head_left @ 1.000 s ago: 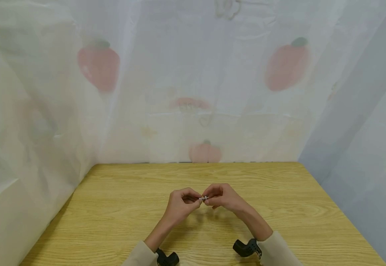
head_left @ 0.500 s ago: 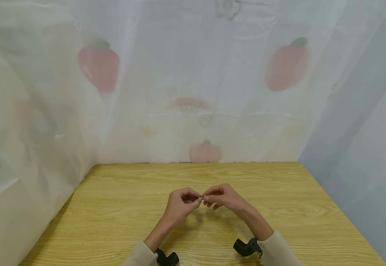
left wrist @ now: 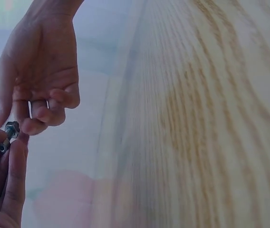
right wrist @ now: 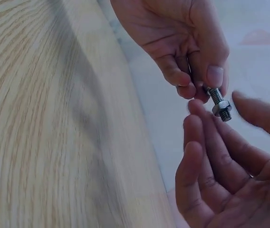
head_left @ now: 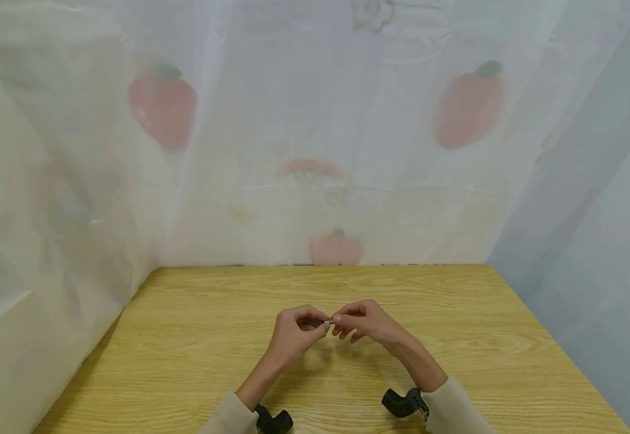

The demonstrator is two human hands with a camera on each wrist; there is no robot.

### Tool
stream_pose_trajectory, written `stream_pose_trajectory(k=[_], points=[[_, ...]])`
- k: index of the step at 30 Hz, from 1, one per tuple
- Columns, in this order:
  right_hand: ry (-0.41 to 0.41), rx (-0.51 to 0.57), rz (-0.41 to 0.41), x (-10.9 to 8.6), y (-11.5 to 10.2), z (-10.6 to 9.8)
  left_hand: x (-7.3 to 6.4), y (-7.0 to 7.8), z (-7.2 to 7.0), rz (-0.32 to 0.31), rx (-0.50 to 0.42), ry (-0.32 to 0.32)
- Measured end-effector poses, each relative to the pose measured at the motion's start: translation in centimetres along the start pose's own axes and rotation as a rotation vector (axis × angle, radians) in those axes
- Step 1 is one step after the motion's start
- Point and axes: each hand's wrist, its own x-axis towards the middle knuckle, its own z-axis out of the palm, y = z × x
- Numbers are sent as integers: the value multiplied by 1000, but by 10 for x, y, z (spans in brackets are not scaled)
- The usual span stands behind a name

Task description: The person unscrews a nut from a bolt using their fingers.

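Tabletop (head_left: 184, 349) below; left fingers (right wrist: 215, 76) pinch bolt (right wrist: 217, 97).

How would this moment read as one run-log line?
left grip: pinches bolt | nut: on bolt, thread showing past it | right grip: beside nut, not pinching it

We've got room over the table (head_left: 195, 337) outboard of both forearms, and past the hands to the far edge. Curtain (head_left: 390, 120) blocks us at the back, left and right. The pocket between forearms is passable, but black wrist cameras (head_left: 401, 404) flank its near end; left hand (head_left: 295, 331) and right hand (head_left: 369, 322) close the far end. Tightest: we see a small gap between right thumb (right wrist: 256, 110) and nut (right wrist: 222, 108); left hand blocks the bolt's (right wrist: 216, 95) other end.
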Motion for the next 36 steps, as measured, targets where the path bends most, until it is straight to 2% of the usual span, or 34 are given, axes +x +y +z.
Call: stream_pose_trajectory(k=[11,19,22,33,36], points=[[-8,8,-58,1,4,-1,1,-3,2,1,-28,-25],[-8,14,23,0,1,1,0,-4,1,8,-9,-15],[-12,6,30,0,1,1,0,-4,1,15,4,-9],[-12,-1,-48,2,3,-1,0,-2,1,3,-19,-10],[-10,-7,-37,1,3,-2,0,-3,1,8,-17,-10]])
